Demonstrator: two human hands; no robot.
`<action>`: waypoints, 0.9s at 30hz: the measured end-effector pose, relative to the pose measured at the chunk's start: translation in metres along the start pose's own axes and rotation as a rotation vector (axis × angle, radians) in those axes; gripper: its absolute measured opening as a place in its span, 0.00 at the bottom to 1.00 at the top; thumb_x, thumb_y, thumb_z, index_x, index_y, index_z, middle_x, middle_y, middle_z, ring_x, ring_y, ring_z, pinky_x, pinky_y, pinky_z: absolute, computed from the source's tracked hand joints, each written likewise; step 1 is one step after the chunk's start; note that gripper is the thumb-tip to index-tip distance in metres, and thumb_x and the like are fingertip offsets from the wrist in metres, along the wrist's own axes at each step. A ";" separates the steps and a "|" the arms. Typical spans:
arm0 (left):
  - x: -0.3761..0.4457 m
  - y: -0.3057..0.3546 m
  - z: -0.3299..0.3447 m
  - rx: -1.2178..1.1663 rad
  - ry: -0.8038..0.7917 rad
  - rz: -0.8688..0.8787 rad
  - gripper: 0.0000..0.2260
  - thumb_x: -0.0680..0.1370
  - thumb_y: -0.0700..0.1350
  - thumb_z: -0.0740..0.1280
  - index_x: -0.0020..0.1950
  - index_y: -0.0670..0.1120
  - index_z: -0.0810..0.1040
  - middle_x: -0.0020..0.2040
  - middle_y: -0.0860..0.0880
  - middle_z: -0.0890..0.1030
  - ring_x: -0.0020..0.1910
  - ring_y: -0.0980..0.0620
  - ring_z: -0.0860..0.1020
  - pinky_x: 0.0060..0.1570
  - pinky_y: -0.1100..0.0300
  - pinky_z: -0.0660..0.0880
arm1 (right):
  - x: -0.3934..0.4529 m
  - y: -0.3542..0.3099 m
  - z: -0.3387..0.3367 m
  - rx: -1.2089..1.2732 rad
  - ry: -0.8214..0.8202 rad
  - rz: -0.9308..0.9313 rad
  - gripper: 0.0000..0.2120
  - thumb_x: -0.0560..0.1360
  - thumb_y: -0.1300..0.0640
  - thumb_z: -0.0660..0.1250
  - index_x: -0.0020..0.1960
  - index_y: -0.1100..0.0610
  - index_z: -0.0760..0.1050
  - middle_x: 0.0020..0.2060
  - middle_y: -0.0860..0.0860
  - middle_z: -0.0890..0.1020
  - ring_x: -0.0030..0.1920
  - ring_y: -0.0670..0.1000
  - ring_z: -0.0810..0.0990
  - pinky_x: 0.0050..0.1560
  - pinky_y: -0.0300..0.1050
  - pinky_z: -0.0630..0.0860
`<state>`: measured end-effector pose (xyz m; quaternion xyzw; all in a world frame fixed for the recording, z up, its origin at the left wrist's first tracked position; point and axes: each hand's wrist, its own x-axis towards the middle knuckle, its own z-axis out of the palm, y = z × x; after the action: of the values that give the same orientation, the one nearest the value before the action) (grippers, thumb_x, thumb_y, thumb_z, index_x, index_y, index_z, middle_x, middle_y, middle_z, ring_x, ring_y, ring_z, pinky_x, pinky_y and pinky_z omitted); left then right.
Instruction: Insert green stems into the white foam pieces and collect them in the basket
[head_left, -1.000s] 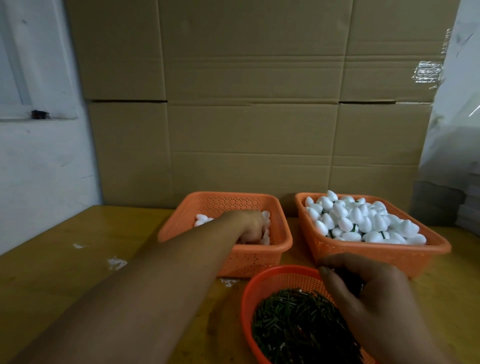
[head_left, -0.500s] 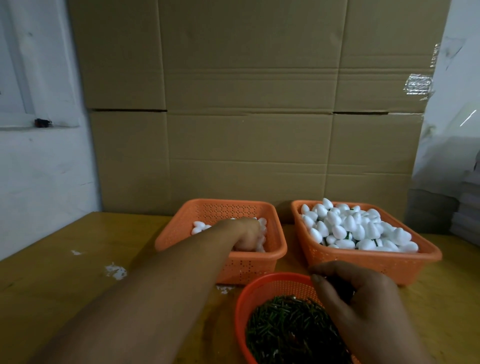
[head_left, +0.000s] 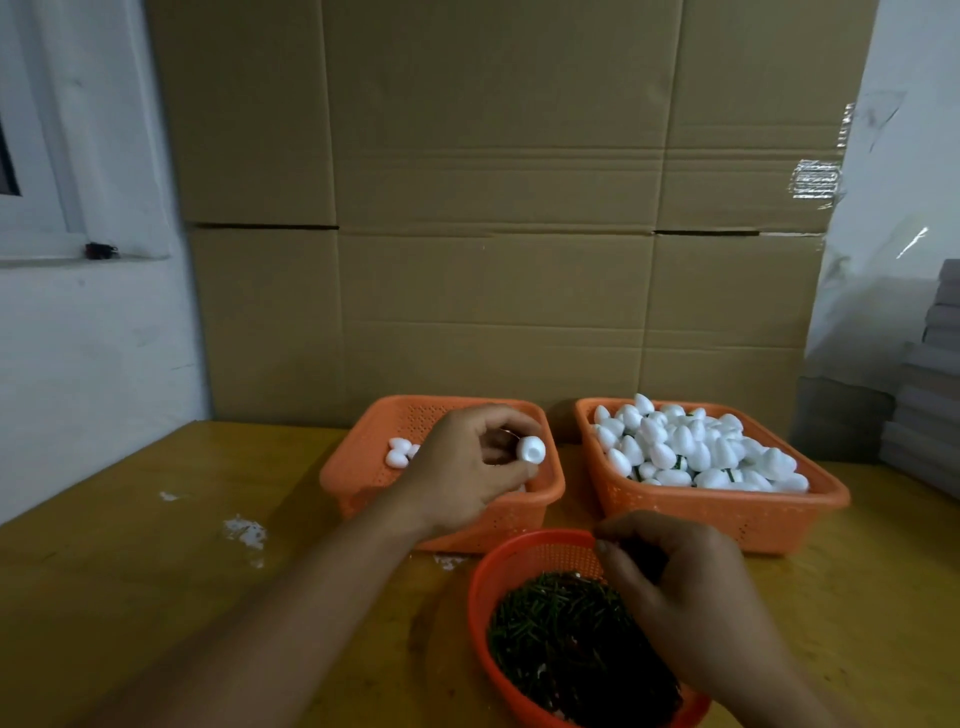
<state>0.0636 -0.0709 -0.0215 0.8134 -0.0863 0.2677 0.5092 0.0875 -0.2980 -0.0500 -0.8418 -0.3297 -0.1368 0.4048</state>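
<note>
- At the right of centre in the frame, the right basket (head_left: 727, 512) is heaped with white foam pieces (head_left: 691, 447), and green shows between a few of them, so a good many look finished and collected already.
- Left of it, the left basket (head_left: 363, 467) shows only a few loose foam pieces (head_left: 399, 451) at its far side; by that, the supply appears nearly used up, though the hand covers much of its inside.
- Over that basket the left hand (head_left: 467, 467) pinches one foam piece (head_left: 531, 449) between thumb and fingertips, its flat end turned toward the camera. No stem is in it yet.
- At the lower centre, the round red basket (head_left: 530, 551) holds a dense pile of green stems (head_left: 561, 634), so plenty remain.
- The right hand (head_left: 691, 597) rests at that basket's right rim with its fingers curled inward; something dark sits under them, but whether they hold a stem cannot be told.
- Both forearms run off the bottom edge, and the red basket's near rim is cut off too.
</note>
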 end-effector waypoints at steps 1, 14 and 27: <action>-0.010 0.003 0.001 -0.032 0.021 0.016 0.15 0.73 0.34 0.75 0.51 0.54 0.84 0.49 0.51 0.86 0.51 0.52 0.85 0.52 0.60 0.81 | 0.000 -0.001 -0.001 -0.009 -0.011 -0.008 0.06 0.74 0.56 0.74 0.48 0.46 0.85 0.33 0.38 0.83 0.33 0.39 0.81 0.32 0.36 0.75; -0.077 0.016 0.019 -0.152 -0.006 0.043 0.12 0.79 0.42 0.68 0.62 0.50 0.77 0.53 0.49 0.85 0.56 0.51 0.83 0.56 0.57 0.79 | -0.002 -0.014 0.000 -0.407 -0.471 -0.110 0.10 0.77 0.42 0.66 0.54 0.42 0.81 0.45 0.41 0.84 0.45 0.44 0.81 0.47 0.47 0.80; -0.084 0.016 0.027 -0.179 -0.121 -0.013 0.12 0.77 0.48 0.71 0.59 0.58 0.77 0.46 0.53 0.81 0.47 0.57 0.80 0.49 0.60 0.77 | 0.001 -0.023 0.025 -0.540 -0.635 -0.106 0.14 0.73 0.40 0.68 0.52 0.48 0.80 0.43 0.44 0.81 0.45 0.49 0.80 0.44 0.48 0.80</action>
<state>-0.0044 -0.1130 -0.0618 0.7798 -0.1352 0.2057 0.5756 0.0716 -0.2674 -0.0520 -0.8998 -0.4335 0.0275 0.0403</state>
